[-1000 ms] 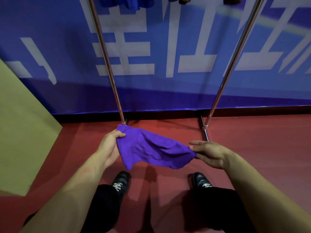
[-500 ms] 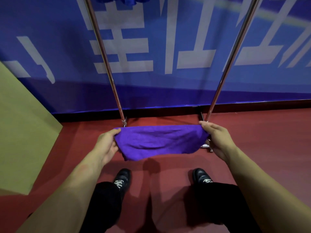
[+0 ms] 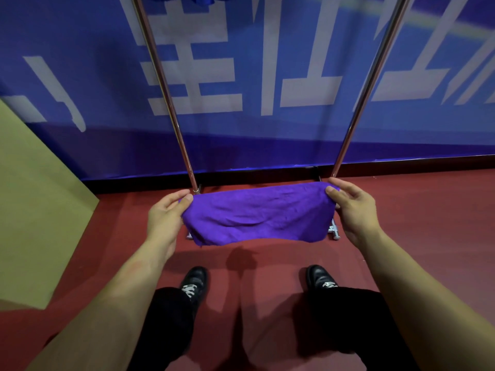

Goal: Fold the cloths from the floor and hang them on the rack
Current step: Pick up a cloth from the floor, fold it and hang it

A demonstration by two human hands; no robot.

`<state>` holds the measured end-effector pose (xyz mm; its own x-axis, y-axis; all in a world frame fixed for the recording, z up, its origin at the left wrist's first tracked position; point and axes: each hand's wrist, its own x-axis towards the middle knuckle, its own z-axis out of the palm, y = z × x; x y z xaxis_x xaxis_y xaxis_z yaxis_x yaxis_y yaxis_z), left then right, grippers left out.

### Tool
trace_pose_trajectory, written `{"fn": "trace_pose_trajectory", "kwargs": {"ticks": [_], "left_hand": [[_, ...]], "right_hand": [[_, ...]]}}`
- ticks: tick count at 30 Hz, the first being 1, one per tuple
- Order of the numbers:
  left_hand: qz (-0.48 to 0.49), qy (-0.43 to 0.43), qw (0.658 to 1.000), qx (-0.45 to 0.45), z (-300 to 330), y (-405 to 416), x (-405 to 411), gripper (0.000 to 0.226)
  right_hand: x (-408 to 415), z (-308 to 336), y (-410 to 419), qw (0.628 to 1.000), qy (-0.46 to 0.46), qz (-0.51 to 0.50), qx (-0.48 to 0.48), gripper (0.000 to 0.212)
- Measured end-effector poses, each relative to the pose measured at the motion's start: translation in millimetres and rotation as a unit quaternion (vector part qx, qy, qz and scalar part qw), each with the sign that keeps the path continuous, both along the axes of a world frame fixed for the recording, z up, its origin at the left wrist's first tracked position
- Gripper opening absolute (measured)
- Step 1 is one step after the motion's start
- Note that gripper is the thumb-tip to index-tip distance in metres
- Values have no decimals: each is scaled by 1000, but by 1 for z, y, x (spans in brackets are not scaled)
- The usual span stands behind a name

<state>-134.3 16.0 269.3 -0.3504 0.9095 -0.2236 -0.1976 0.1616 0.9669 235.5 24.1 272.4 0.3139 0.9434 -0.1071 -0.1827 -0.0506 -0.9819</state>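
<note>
Since the earlier frame, your left hand (image 3: 166, 212) and right hand (image 3: 351, 207) pinch the purple cloth (image 3: 257, 215) wider apart, taut before the rack (image 3: 171, 108).

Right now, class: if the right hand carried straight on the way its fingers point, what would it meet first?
The right hand points up and left; first beyond it probably the rack's right pole, though depth is unclear.

Purple cloth (image 3: 257, 214) stretched flat and wide, sagging slightly, before the rack's two metal poles (image 3: 171, 108)
</note>
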Motion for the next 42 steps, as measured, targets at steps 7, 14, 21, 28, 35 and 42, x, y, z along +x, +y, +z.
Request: {"fn": "trace_pose_trajectory", "kwargs": {"ticks": [7,14,21,28,35,42], "left_hand": [[49,115,990,66,5,-4,2,20],[53,97,987,116,16,-9,8,24],[60,81,984,150,21,-10,8,22],[56,77,983,158,21,-11,9,21],[22,50,991,123,15,-8,9,27],[-59,17,994,91,11,-7,11,59]], "right_hand": [[1,5,-4,997,-69,-22,31,27],[-2,16,-9,996,-45,-48,65,27],[-1,24,-13,993,-19,-63,95,23],[1,17,-9,994,-33,-56,90,22],[2,6,-5,994,-85,-37,59,26],[1,6,-5,998,-62,20,-4,62]]}}
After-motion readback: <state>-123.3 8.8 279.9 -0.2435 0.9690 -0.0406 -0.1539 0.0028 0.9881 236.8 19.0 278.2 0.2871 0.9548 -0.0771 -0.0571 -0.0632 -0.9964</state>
